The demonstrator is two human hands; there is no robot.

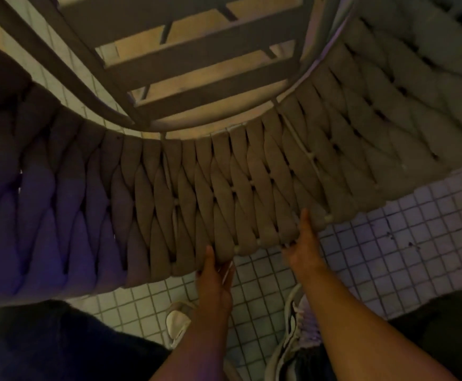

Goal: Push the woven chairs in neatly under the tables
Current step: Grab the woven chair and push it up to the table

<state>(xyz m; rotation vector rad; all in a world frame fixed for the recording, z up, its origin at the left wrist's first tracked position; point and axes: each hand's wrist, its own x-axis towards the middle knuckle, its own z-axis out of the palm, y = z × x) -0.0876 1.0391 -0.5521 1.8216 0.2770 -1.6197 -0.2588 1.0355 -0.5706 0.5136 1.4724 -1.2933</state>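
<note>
We look straight down on the curved back of a woven chair [224,188], which sweeps across the view from the far left to the far right; its thick padded straps are plaited in a grey-brown weave, and the left end lies in bluish-purple shadow. Beyond the back, at the far middle, we see the chair's slatted seat [197,64], with dark bars over a lighter tan surface beneath; whether a table stands over it we cannot tell.

At the near left a dark trouser leg [45,345] fills the corner; just right of it a pale shoe [177,323] rests on the floor of small white tiles [389,243] with grey grout.

Our left hand [213,279] reaches up from the near middle and grips the near edge of the woven back; the thumb lies on the outer face of the weave and the fingers curl round the edge, out of sight. Just to the right, our right hand [304,243] holds the same edge in the same way, thumb up against the straps, fingers tucked behind; both hands are closed on the chair and a short stretch of weave lies between them.

Under the right forearm sits a grey-and-black sneaker [293,334] with light laces; we can read no brand, label or writing anywhere.
</note>
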